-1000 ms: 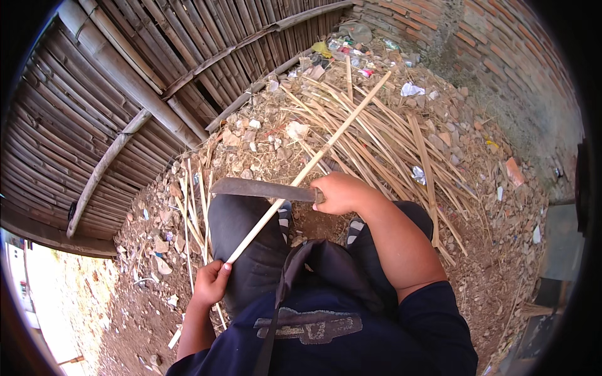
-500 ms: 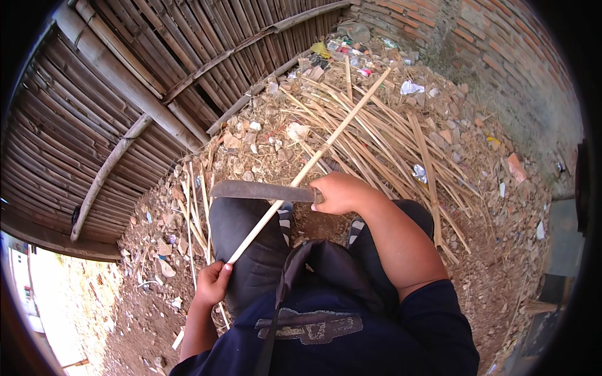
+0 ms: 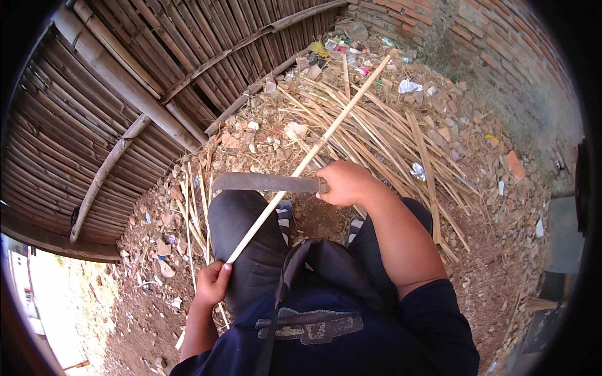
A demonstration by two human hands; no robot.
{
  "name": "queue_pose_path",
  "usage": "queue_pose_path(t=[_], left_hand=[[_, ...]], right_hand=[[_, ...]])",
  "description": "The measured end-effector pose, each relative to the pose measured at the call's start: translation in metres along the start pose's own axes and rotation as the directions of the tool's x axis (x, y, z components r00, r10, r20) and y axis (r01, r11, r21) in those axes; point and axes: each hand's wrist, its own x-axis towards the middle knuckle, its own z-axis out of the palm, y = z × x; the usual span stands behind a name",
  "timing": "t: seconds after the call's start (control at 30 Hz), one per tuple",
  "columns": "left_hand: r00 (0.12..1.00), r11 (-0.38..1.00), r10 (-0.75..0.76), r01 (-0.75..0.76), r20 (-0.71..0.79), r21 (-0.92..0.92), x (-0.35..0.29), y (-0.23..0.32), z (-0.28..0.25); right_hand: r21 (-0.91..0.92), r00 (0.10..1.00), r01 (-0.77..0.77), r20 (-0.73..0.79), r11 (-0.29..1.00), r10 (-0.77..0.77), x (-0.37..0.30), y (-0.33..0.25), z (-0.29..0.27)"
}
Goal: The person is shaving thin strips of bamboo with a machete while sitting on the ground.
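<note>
My left hand (image 3: 214, 281), beside my left thigh, is closed round the near end of a long pale bamboo strip (image 3: 254, 227). The strip slants up and away to the right, over my left knee, its far end above a pile of strips. In my right hand (image 3: 343, 183) is the handle of a machete (image 3: 266, 182) with a dark, worn blade. The blade points left and lies across the strip just beyond my knees. Whether its edge bites into the strip cannot be made out.
A heap of split bamboo strips (image 3: 389, 141) lies ahead on stony ground. A few more strips (image 3: 193, 207) lie left of my left knee. A bamboo wall (image 3: 144, 75) stands at left, a brick wall (image 3: 495, 69) at right. Litter (image 3: 411, 86) is scattered beyond the heap.
My right hand and the machete have shifted slightly away from me along the strip. My left hand keeps its hold at the near end.
</note>
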Motion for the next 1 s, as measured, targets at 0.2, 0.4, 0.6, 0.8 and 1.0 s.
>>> queue_pose_path(t=[0.2, 0.4, 0.6, 0.8, 1.0], left_hand=[[1.0, 1.0, -0.021, 0.021, -0.022, 0.021, -0.002, 0.011, 0.0], [0.999, 1.0, -0.025, 0.025, -0.025, 0.002, -0.002, 0.005, 0.002], [0.999, 0.999, -0.04, 0.041, -0.034, 0.032, -0.002, 0.007, 0.0], [0.999, 0.997, -0.035, 0.037, 0.021, -0.061, 0.0, 0.001, 0.0], [0.998, 0.998, -0.057, 0.056, 0.018, 0.005, -0.001, 0.004, -0.003]], right_hand=[[-0.058, 1.0, -0.003, -0.029, 0.998, 0.001, -0.007, -0.02, 0.004], [-0.029, 1.0, 0.006, -0.004, 1.0, -0.006, 0.012, -0.005, 0.012], [-0.085, 1.0, 0.021, -0.001, 0.996, -0.022, 0.016, -0.018, 0.023], [-0.007, 1.0, 0.004, 0.023, 1.0, -0.004, 0.012, 0.001, 0.007], [-0.01, 0.994, -0.112, 0.009, 0.994, 0.112, 0.01, -0.01, 0.008]])
